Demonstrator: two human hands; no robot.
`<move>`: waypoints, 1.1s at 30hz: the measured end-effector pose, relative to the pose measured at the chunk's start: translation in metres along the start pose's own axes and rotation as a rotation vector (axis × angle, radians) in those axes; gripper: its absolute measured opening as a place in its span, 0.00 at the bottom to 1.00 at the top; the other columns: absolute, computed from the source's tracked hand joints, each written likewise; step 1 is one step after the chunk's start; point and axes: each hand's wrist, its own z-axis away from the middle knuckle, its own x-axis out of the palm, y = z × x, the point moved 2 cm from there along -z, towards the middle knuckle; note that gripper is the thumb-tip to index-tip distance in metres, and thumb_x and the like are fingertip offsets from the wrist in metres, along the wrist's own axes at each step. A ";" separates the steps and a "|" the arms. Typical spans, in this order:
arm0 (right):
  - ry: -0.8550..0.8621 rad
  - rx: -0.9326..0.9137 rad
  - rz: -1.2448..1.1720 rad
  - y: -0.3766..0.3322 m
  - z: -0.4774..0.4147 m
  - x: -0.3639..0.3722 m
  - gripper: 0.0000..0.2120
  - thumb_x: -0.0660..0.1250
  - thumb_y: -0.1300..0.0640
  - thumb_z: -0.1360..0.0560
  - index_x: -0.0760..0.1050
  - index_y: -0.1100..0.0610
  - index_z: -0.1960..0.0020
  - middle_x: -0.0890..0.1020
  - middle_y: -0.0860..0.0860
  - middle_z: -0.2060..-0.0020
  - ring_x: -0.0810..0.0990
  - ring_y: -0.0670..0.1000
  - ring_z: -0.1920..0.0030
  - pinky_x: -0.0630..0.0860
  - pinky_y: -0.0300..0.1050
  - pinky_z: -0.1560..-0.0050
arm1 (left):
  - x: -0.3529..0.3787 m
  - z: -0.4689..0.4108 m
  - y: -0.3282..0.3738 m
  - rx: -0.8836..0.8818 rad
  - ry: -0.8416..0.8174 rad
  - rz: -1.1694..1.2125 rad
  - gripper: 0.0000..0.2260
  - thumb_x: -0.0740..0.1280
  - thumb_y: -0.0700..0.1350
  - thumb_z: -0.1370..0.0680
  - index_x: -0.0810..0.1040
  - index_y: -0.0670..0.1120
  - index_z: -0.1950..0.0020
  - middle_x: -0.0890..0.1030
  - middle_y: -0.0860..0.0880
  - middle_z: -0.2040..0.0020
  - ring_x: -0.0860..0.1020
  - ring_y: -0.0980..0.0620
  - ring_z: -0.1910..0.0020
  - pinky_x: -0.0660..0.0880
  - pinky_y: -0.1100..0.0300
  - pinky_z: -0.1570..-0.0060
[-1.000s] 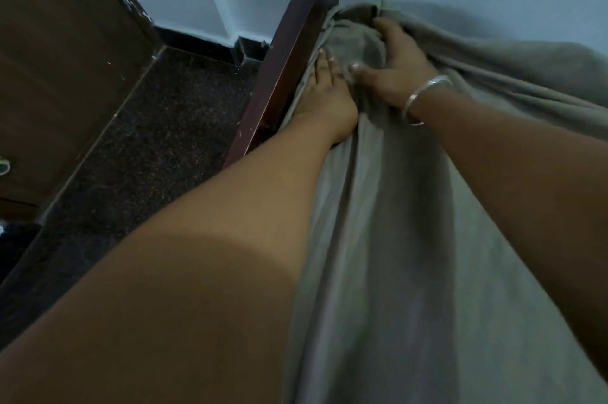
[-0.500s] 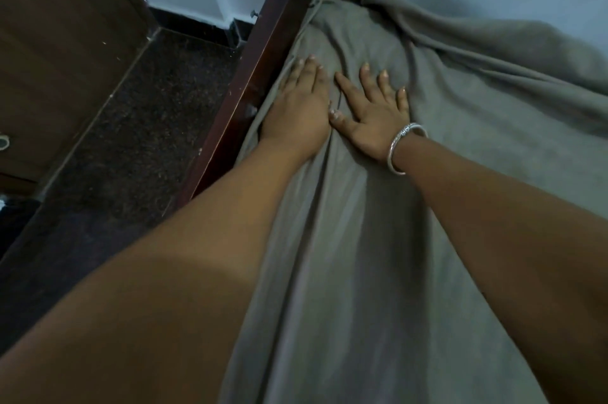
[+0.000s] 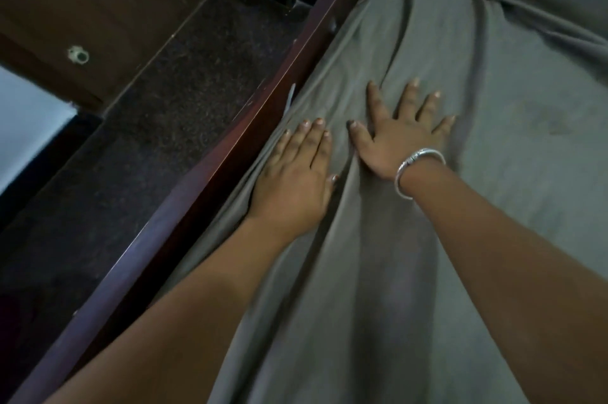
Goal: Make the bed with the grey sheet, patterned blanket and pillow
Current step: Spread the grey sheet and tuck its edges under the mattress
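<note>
Sheet: we see the grey sheet point(image 3: 411, 239) spread but creased.
Hands: left hand point(image 3: 296, 183) and right hand point(image 3: 399, 137) press flat, fingers released.
Left: we judge smoothing, blanket, pillow.

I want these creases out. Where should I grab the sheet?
Probably pinch the sheet along its edge beside the rail, coming from the floor side with the left hand: the long folds run parallel to that edge, so pulling across them should flatten them. The right hand lies flat on it.
</note>
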 end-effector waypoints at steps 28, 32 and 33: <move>0.015 -0.859 0.208 -0.193 0.345 0.103 0.31 0.44 0.41 0.27 0.56 0.46 0.25 0.57 0.56 0.25 0.54 0.65 0.27 0.39 0.75 0.36 | 0.001 0.391 -0.027 -0.669 -0.078 0.019 0.28 0.57 0.53 0.29 0.70 0.40 0.32 0.71 0.38 0.33 0.71 0.38 0.36 0.66 0.44 0.37; -0.038 -0.895 0.203 -0.203 0.368 0.118 0.32 0.46 0.40 0.26 0.54 0.49 0.24 0.56 0.55 0.25 0.47 0.65 0.26 0.43 0.69 0.31 | 0.009 0.424 -0.029 -0.677 -0.119 0.088 0.34 0.54 0.54 0.32 0.67 0.38 0.30 0.69 0.33 0.33 0.70 0.32 0.36 0.68 0.37 0.39; -0.046 -0.903 0.220 -0.204 0.367 0.119 0.33 0.46 0.39 0.27 0.53 0.49 0.24 0.54 0.55 0.24 0.46 0.64 0.26 0.43 0.68 0.31 | 0.011 0.426 -0.033 -0.663 -0.114 0.124 0.35 0.53 0.55 0.33 0.66 0.37 0.30 0.67 0.31 0.32 0.68 0.30 0.35 0.66 0.36 0.37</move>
